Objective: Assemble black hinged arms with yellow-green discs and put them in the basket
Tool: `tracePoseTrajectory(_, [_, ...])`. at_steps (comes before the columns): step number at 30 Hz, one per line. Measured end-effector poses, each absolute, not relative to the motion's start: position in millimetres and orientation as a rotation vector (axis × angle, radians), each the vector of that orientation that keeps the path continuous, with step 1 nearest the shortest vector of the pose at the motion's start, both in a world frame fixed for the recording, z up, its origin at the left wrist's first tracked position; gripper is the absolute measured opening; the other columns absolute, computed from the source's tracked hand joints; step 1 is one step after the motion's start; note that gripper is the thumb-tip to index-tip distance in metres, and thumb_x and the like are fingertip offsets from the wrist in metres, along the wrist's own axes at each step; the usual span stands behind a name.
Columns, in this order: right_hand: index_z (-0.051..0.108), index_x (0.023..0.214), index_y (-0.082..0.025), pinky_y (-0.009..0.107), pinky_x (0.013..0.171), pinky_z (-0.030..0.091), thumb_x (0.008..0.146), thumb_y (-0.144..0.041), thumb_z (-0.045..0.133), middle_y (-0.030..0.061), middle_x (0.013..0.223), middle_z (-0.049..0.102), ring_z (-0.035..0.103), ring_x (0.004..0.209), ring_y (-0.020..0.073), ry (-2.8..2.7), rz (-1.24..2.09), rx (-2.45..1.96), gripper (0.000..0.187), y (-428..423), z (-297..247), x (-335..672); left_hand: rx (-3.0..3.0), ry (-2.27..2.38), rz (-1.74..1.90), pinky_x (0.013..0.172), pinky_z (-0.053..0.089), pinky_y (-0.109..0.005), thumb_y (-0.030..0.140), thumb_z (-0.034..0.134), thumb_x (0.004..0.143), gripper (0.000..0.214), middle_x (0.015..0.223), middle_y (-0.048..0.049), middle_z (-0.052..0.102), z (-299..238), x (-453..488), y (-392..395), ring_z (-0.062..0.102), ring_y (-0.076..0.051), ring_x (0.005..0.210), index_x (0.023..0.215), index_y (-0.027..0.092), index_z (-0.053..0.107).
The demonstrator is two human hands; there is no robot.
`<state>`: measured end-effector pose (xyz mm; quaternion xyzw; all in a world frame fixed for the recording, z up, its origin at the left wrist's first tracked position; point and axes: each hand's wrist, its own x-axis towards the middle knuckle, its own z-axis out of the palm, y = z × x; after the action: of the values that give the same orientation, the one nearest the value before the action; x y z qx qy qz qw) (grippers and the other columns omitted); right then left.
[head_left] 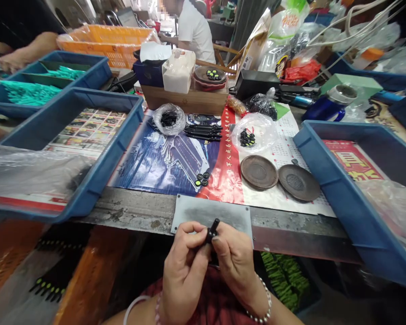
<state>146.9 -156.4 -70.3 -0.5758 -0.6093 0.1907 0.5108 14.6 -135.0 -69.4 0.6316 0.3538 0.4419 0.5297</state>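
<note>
Both my hands are closed together on one small black stick-like part (212,229), held just below the table's front edge. My left hand (184,266) pinches it from the left and my right hand (235,259) from the right; its tip sticks up between my fingers. On the table ahead lie a few small black rings with yellow centres (202,179), a bundle of black sticks (203,132) and two clear bags of black pieces (169,118) (253,132).
Blue trays stand at the left (98,176) and right (341,194). Two brown round dishes (259,172) (299,182) lie on the printed paper. A metal plate (211,211) sits at the table edge. Another person in white sits at the back (196,29).
</note>
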Motion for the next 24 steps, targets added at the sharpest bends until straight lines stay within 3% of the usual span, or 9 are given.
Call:
tracePoseTrajectory(3, [0.058, 0.084, -0.018, 0.023, 0.053, 0.041, 0.102, -0.049, 0.049, -0.0005, 0.069, 0.055, 0.053, 0.057, 0.0117, -1.318, 0.382, -1.409, 0.036, -156.1, -69.1, 148.3, 1.475, 0.834, 1.040, 0.088, 0.051, -0.016, 0.010, 0.055, 0.095, 0.024, 0.114, -0.0027, 0.055, -70.3, 16.7, -137.2, 0.061, -0.012, 0.104, 0.111, 0.027, 0.063])
tracePoseTrajectory(5, [0.059, 0.087, -0.020, 0.022, 0.054, 0.044, 0.099, -0.044, 0.057, -0.0013, 0.070, 0.057, 0.054, 0.058, 0.0115, -1.219, 0.331, -1.401, 0.027, -156.6, -67.9, 147.5, 1.473, 0.829, 1.032, 0.086, 0.051, -0.016, 0.010, 0.055, 0.095, 0.023, 0.112, -0.0028, 0.055, -70.0, 17.7, -138.6, 0.061, -0.012, 0.102, 0.110, 0.026, 0.063])
tracePoseTrajectory(8, [0.060, 0.085, -0.020, 0.023, 0.054, 0.046, 0.100, -0.036, 0.057, -0.0007, 0.071, 0.058, 0.055, 0.058, 0.0120, -1.145, 0.410, -1.338, 0.022, -158.5, -67.8, 143.3, 1.481, 0.839, 1.055, 0.086, 0.051, -0.017, 0.009, 0.057, 0.094, 0.022, 0.111, -0.0033, 0.056, -68.2, 17.2, -138.3, 0.061, -0.013, 0.102, 0.109, 0.025, 0.064])
tracePoseTrajectory(11, [0.064, 0.101, -0.021, 0.025, 0.062, 0.051, 0.097, -0.031, 0.062, 0.0023, 0.082, 0.061, 0.059, 0.070, 0.0147, -1.115, 0.512, -1.258, 0.011, -160.4, -69.2, 137.6, 1.468, 0.869, 1.064, 0.088, 0.052, -0.019, 0.011, 0.056, 0.095, 0.023, 0.113, -0.0045, 0.056, -66.1, 14.2, -134.8, 0.063, -0.014, 0.103, 0.110, 0.025, 0.065])
tracePoseTrajectory(14, [0.063, 0.111, -0.023, 0.027, 0.070, 0.053, 0.095, -0.026, 0.064, 0.0041, 0.091, 0.063, 0.060, 0.082, 0.0166, -1.133, 0.546, -1.229, 0.016, -161.1, -70.5, 133.8, 1.461, 0.885, 1.062, 0.090, 0.052, -0.020, 0.012, 0.054, 0.096, 0.023, 0.115, -0.0049, 0.057, -66.0, 10.9, -131.7, 0.063, -0.015, 0.105, 0.111, 0.025, 0.066])
tracePoseTrajectory(17, [0.062, 0.095, -0.020, 0.024, 0.061, 0.047, 0.100, -0.034, 0.057, 0.0014, 0.077, 0.057, 0.055, 0.068, 0.0139, -1.223, 0.482, -1.291, 0.016, -159.7, -71.1, 134.3, 1.458, 0.880, 1.063, 0.088, 0.052, -0.019, 0.011, 0.055, 0.095, 0.023, 0.113, -0.0048, 0.057, -68.0, 10.9, -132.4, 0.063, -0.015, 0.104, 0.109, 0.024, 0.066])
tracePoseTrajectory(20, [0.049, 0.069, -0.018, 0.024, 0.049, 0.033, 0.107, -0.039, 0.038, -0.0019, 0.061, 0.045, 0.044, 0.053, 0.0106, -1.337, 0.440, -1.340, 0.044, -155.6, -73.6, 141.0, 1.460, 0.866, 1.056, 0.085, 0.052, -0.017, 0.010, 0.057, 0.094, 0.022, 0.111, -0.0038, 0.058, -70.0, 13.3, -135.5, 0.063, -0.013, 0.101, 0.107, 0.025, 0.066])
tracePoseTrajectory(22, [0.045, 0.063, -0.018, 0.025, 0.048, 0.029, 0.108, -0.039, 0.034, -0.0022, 0.057, 0.042, 0.042, 0.050, 0.0101, -1.366, 0.460, -1.344, 0.050, -151.6, -77.2, 149.6, 1.423, 0.846, 1.030, 0.081, 0.052, -0.016, 0.011, 0.057, 0.094, 0.022, 0.112, -0.0036, 0.057, -71.3, 14.5, -137.7, 0.063, -0.013, 0.098, 0.107, 0.025, 0.066])
tracePoseTrajectory(24, [0.052, 0.068, -0.018, 0.024, 0.046, 0.030, 0.107, -0.041, 0.035, -0.0022, 0.057, 0.045, 0.043, 0.049, 0.0100, -1.257, 0.511, -1.393, 0.049, -147.7, -80.8, 159.7, 1.326, 0.817, 0.989, 0.073, 0.053, -0.017, 0.012, 0.055, 0.096, 0.023, 0.116, -0.0037, 0.054, -72.7, 14.4, -139.3, 0.063, -0.010, 0.086, 0.110, 0.026, 0.065])
